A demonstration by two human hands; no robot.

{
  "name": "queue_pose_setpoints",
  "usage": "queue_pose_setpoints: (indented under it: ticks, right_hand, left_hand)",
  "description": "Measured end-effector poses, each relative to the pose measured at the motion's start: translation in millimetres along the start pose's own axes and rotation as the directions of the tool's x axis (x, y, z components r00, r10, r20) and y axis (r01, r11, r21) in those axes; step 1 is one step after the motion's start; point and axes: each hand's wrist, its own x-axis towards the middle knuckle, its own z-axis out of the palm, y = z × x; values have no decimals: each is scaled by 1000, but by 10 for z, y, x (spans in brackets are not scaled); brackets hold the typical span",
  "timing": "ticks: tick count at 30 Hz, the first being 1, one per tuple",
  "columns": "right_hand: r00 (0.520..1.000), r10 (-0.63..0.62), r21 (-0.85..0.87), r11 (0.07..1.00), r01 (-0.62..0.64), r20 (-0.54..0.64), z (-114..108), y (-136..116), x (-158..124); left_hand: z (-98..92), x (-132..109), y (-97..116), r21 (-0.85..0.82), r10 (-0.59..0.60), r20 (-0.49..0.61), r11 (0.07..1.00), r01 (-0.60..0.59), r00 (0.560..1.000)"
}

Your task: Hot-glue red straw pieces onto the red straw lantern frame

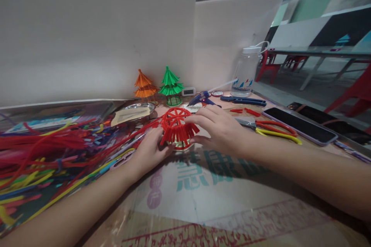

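Evidently we are at a handling step, with both hands brought together on a red, round, fringed model made of what look like fuzzy craft stems (179, 133), just left of centre in the frame. Its spoked, wheel-like top faces up, a skirt of short strips hangs around it, and a red ring shows at its foot. Our bare left hand (150, 149) grasps it at the lower left, thumb in front and the other fingers partly hidden behind. Our bare right hand (220, 129) arches over from the right, forefinger and thumb set against the fringe; how hard they press we cannot tell.

We judge the step in hand to be steadying or adjusting this model. From such a hold, the next move calls for light, even pressure from both sides, so that the strips do not bend and the spoked top stays level.

Behind it, above the centre left, stand an orange two-tiered tree-like model (145, 85) and a green two-tiered one (171, 85). Just right of them lies a blue glue gun (201, 98). Cutting pliers with red and yellow handles (278, 125) lie right of our right hand, and loose multicoloured fuzzy stems (58, 142) heap across the left of the frame.
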Motion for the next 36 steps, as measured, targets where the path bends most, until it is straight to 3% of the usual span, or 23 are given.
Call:
queue_pose_setpoints:
  ticks: [8,12,15,18,20,23,29,31,33,36]
  right_hand:
    - [999,24,7,1000,-25,43,7,-19,-3]
    - [999,52,91,995,-51,-3,-15,-31,-9]
    - [989,109,262,962,-79,-101,20,4,-63]
    - [916,373,471,841,-267,-147,164,77,-163]
    - [829,555,549,715,-432,-71,304,131,-234]
    - [758,648,608,577,-545,65,490,186,-308]
    - [804,585,584,618,-526,105,595,177,-333]
    - [798,593,616,590,-521,107,602,182,-325]
    - [760,637,706,477,-523,133,609,204,-312]
    - [648,715,854,139,-501,264,610,254,-293]
  left_hand:
    - [18,-12,-18,9,-32,0,999,32,999]
    - [20,-5,-36,-22,-22,8,1000,22,1000]
    - [19,7,-40,-68,-17,-2,998,17,1000]
    - [22,12,-49,-104,-40,-21,994,37,999]
    - [28,9,-66,-104,-52,-24,993,49,998]
    - [37,3,-95,-72,-71,-31,995,68,997]
    - [30,23,-85,-79,-48,-34,996,46,998]
    - [32,28,-86,-93,-39,-32,995,36,999]
    - [38,26,-96,-111,-42,-20,993,40,999]
    - [43,22,-103,-120,-41,-17,992,39,999]
